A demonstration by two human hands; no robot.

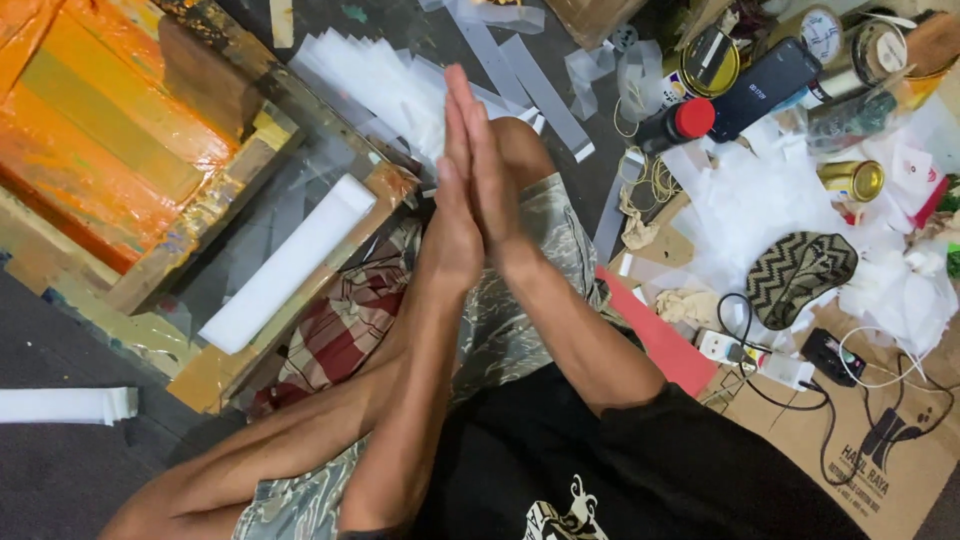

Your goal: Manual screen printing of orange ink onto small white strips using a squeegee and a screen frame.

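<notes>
Orange tape covers the largest thing in view, a wooden frame (120,170) lying at the upper left on the dark floor (60,480). A clear pane is set in its nearer half, and a long white strip (290,262) is laid slantwise on that pane. Brown cardboard (850,450) is spread at the lower right, with black and white cables and small plugs on it. A heap of white paper scraps (770,200) is seen at the right, and a patterned cloth cap (798,272) rests on it. Cut white slips (385,85) are fanned out above the frame's corner, just behind the fingertips. A red sheet (660,345) is tucked beside the right forearm. A folded white stack (65,404) is left apart at the far left.

The left hand (455,215) and right hand (492,185) are pressed flat together, palm to palm, fingers straight and pointing away, above the bent knee; nothing is held between them.

Containers are crowded at the upper right: a black bottle (665,127) closed with a red cap, lying on its side; a round tin (708,62) with a yellow and black lid, shut; a small gold can (853,180) on its side; and a dark phone (765,85) propped among them. What is inside them cannot be told.
</notes>
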